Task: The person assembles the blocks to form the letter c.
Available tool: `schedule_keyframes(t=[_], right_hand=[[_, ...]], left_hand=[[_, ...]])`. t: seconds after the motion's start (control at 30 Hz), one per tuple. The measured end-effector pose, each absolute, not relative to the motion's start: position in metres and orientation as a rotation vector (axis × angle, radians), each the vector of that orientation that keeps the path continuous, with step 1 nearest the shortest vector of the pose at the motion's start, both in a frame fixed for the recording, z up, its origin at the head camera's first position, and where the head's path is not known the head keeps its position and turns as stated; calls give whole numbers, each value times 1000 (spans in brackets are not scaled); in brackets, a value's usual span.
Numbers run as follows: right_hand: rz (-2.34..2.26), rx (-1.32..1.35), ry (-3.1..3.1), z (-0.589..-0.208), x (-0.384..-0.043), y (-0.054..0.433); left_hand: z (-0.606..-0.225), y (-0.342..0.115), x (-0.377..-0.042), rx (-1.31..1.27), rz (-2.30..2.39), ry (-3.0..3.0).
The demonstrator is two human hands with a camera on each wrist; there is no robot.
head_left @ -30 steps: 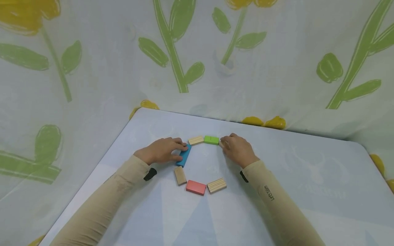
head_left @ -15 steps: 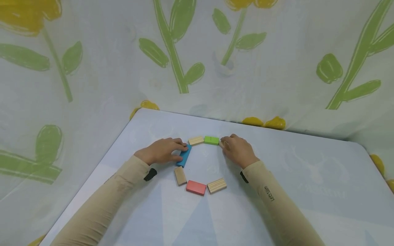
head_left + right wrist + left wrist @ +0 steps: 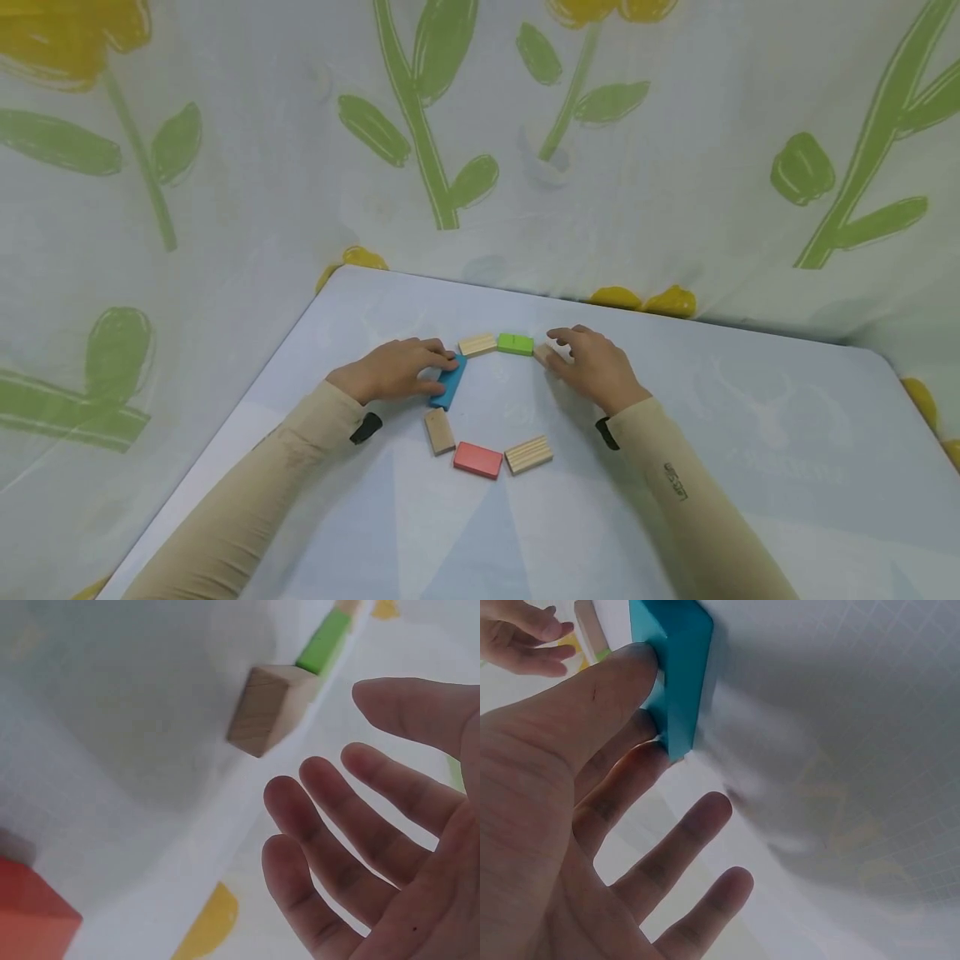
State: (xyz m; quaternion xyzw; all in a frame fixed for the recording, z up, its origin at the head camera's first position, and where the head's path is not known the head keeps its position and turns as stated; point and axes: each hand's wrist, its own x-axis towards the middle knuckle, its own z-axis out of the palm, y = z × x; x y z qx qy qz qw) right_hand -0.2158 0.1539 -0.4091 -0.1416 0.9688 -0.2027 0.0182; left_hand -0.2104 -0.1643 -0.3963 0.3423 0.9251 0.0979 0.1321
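Note:
My left hand (image 3: 393, 369) holds a blue block (image 3: 452, 385) on the ring's left side. In the left wrist view its thumb and fingertips lie against the block's sides, and two other fingers are stretched away. Near the ring's far right, my right hand (image 3: 600, 371) has its fingers spread beside a plain wooden block (image 3: 268, 711), with a gap showing between them in the right wrist view. That wooden block stands end to end with a green block (image 3: 515, 344). Another wooden block (image 3: 477, 345) lies between the green and blue ones.
Closer to me, a wooden block (image 3: 439, 431), a red block (image 3: 477, 460) and a striped wooden block (image 3: 528, 455) continue the ring. A red-orange block (image 3: 34, 915) shows low in the right wrist view. Flower-patterned cloth (image 3: 675, 183) rises behind the white table (image 3: 750, 375).
My right hand has let go of the wooden block, opened its fingers and shifted slightly right. The left hand stays at the blue block.

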Motion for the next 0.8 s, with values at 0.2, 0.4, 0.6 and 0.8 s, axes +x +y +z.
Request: schedule_keyframes(t=[0.2, 0.4, 0.6, 0.8], right_hand=[[-782, -544, 3111, -402, -205, 166], [-923, -735, 3249, -396, -197, 177], [-1067, -890, 3349, -391, -187, 187], [-1082, -925, 3368, -386, -178, 197]], left_hand=[[-398, -165, -211, 1013, 285, 2687], [-398, -166, -212, 1013, 293, 2688], [-399, -166, -211, 1020, 292, 2688], [-400, -166, -211, 1026, 303, 2688]])
